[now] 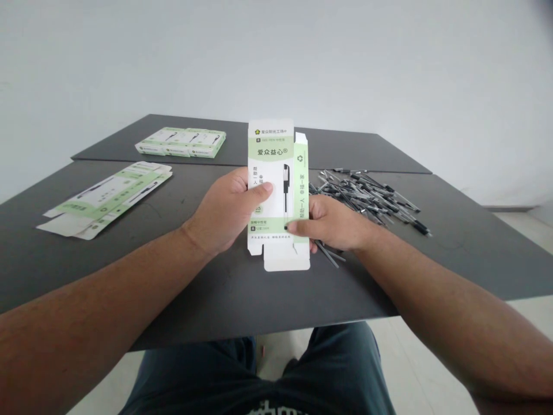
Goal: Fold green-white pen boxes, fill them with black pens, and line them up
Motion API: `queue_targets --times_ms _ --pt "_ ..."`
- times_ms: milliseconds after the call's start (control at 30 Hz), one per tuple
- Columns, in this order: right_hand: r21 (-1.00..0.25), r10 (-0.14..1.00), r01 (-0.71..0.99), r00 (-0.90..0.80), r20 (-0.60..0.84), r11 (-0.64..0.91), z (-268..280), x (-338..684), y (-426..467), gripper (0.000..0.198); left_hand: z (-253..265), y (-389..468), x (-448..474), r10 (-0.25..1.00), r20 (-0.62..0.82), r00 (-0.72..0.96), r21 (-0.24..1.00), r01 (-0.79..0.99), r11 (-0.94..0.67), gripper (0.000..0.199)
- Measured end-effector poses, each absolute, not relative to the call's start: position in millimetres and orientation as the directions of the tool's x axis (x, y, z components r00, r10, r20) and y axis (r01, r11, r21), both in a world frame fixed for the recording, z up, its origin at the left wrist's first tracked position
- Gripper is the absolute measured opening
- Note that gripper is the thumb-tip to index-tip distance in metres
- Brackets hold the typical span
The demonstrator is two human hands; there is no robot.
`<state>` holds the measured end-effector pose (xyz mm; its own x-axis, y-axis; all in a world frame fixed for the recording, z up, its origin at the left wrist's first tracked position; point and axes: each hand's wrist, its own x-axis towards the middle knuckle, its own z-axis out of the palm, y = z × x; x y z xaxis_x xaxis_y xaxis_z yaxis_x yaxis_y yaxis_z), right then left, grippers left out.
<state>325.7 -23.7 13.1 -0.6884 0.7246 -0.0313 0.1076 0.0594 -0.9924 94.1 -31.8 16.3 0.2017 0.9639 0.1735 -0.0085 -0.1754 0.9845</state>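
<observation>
A green and white pen box [276,190] of thin card is held upright over the table in front of me, its printed face toward me. My left hand [233,204] grips its left edge, thumb on the front. Lower down on the right side, my right hand [330,222] pinches the box, with the thumb on the front panel. White end flaps stick out at top and bottom, and a side panel shows on the right. The fingers behind the card are mostly hidden. Just beyond my right hand lies a heap of black and clear pens [367,193].
Flattened, unfilled-looking pen cartons [110,196] lie stacked on the left of the dark grey table [194,311]. Farther back stand several closed pen boxes [181,142] side by side. A white wall [276,57] rises behind the table; my legs are below its front edge.
</observation>
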Motion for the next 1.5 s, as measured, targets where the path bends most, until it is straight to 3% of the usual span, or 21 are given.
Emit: queue_targets --times_ms 100,333,567,700,900,1067,1500 --pt "-0.997 0.758 0.054 -0.652 0.004 0.051 13.5 322.8 -24.7 0.03 17.5 -32.0 93.3 0.958 0.179 0.224 0.983 -0.002 -0.183 0.054" --pt "-0.997 0.682 0.069 -0.73 -0.037 0.02 14.8 327.4 -24.5 0.033 17.7 -31.5 91.6 0.963 0.2 0.179 0.979 0.004 -0.204 0.048" --pt "-0.998 0.864 -0.054 -0.501 0.044 0.02 5.2 324.3 -19.7 0.038 7.2 -30.9 92.9 0.949 0.104 0.298 0.994 -0.064 -0.089 0.044" --pt "-0.993 0.844 -0.115 -0.533 0.059 -0.003 7.2 324.5 -19.9 0.038 7.2 -31.8 92.4 0.954 0.102 0.283 0.995 -0.042 -0.094 0.043" --pt "-0.995 0.814 -0.077 -0.58 -0.001 -0.057 6.8 325.3 -21.3 0.04 9.0 -32.3 94.5 0.96 0.119 0.252 0.988 -0.124 -0.09 0.045" --pt "-0.988 0.879 -0.143 -0.477 0.023 -0.051 7.4 322.1 -21.5 0.039 7.2 -33.8 92.8 0.923 0.101 0.372 0.995 -0.03 -0.097 0.042" --pt "-0.984 0.851 -0.136 -0.524 -0.029 -0.118 10.4 320.7 -19.8 0.041 6.7 -29.4 89.4 0.937 0.13 0.323 0.989 0.022 -0.145 0.044"
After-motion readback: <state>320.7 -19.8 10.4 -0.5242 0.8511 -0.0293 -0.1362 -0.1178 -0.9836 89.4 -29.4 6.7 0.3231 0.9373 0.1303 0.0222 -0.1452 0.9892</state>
